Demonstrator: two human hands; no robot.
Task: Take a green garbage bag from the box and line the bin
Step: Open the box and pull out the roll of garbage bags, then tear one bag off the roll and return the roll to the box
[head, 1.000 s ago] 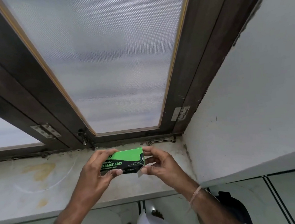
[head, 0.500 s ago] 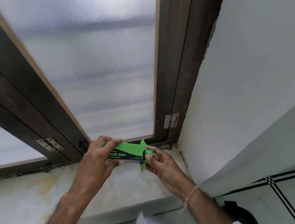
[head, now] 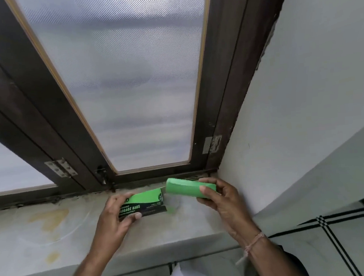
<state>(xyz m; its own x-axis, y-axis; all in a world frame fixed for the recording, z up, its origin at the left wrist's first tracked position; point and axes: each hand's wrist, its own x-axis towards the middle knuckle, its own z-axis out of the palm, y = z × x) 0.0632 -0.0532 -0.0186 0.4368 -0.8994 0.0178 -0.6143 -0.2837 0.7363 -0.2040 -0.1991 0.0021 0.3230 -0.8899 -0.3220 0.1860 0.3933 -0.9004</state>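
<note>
Roll's out of the box now, so the first half of the fetch is basically done.

The green roll of garbage bags (head: 187, 186) is pinched in your right hand (head: 222, 200), clear of the box (head: 144, 202) and just beside its open end, where half a second ago it was still inside with only the flap popped. Your left hand (head: 115, 217) is curled around the box, thumb on the black front, holding it just above the stained window ledge (head: 53, 230) in the corner by the window (head: 129, 87). You'll likely need to tear one bag off next. No bin in view, so lining it isn't started.
</note>
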